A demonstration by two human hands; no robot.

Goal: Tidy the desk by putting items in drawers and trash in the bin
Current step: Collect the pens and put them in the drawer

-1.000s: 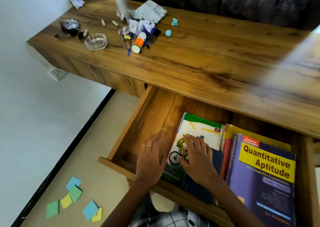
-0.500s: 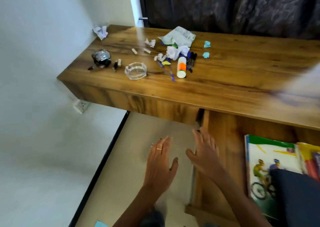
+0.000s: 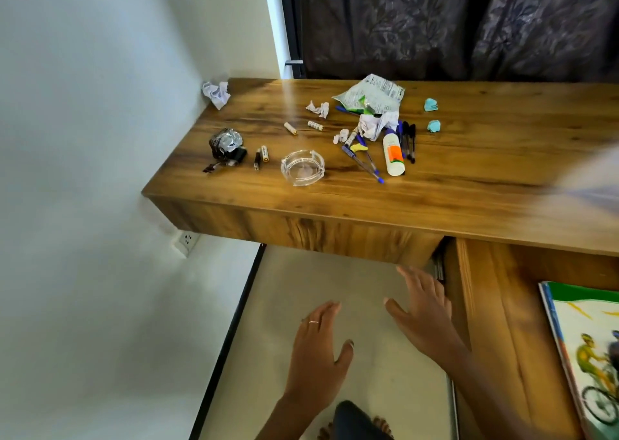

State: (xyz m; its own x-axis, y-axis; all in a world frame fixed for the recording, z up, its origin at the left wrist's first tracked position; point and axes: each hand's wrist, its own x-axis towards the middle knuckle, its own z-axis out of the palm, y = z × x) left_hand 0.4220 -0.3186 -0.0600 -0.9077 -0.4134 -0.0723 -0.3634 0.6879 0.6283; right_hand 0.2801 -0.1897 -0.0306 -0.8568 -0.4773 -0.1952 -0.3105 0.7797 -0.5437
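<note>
Clutter on the bench (image 3: 469, 178) sits in the upper middle of the head view: a glue bottle (image 3: 392, 153) among pens (image 3: 409, 139), crumpled paper (image 3: 374, 126), a torn wrapper (image 3: 371, 93), two blue scraps (image 3: 432, 115), batteries (image 3: 290, 128), an ashtray (image 3: 302, 167) and a foil wad (image 3: 225, 142), with another paper ball (image 3: 216, 93) at the far left corner. Both hands are in the lower middle, below the bench edge and well apart from all of it. The left hand (image 3: 316, 349) and right hand (image 3: 422, 315) are spread wide, fingers straight, holding nothing; the right is just beside the side wall of the open drawer (image 3: 482, 322) at lower right, where a cycling book (image 3: 589, 349) lies.

Risks, as I judge them: the pens and batteries could roll off the front edge if swept carelessly; the ashtray is glass and would break if knocked down; rising from below, an arm could catch the drawer's corner. No bin is in the frame.
</note>
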